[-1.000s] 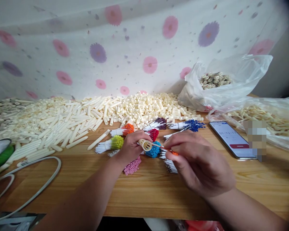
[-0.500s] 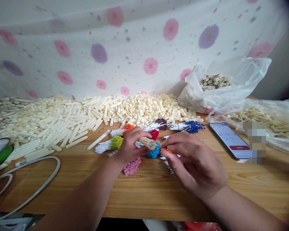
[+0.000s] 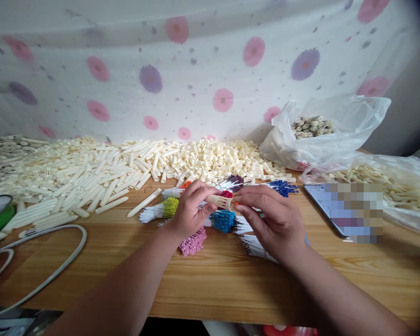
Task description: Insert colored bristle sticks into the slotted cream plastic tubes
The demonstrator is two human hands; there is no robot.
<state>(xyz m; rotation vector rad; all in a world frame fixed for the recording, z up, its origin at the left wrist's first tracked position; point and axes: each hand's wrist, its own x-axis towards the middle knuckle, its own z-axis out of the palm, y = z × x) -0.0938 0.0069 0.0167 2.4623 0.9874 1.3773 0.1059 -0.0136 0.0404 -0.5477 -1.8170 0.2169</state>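
My left hand (image 3: 189, 212) grips a cream plastic tube (image 3: 220, 201) with long slots near its open end, which points right. At that end my right hand (image 3: 278, 221) pinches a thin stick with an orange end (image 3: 235, 203); most of the stick is hidden by the fingers and the tube. Around and below the hands lie bundles of thin white sticks with coloured ends: yellow-green (image 3: 170, 207), pink (image 3: 193, 241), light blue (image 3: 223, 220), dark blue (image 3: 282, 187) and others. My right hand partly covers two white bundles (image 3: 255, 245).
Loose cream tubes (image 3: 108, 179) and short slotted pieces (image 3: 220, 158) are heaped along the back. At right are a plastic bag of parts (image 3: 287, 140), another bag (image 3: 406, 186) and a phone (image 3: 318, 196). A white cable (image 3: 80, 242) loops at left.
My right hand has brought the orange-ended stick closer against the tube's open end. The tube has turned to lie more level. The camera view has shifted slightly.
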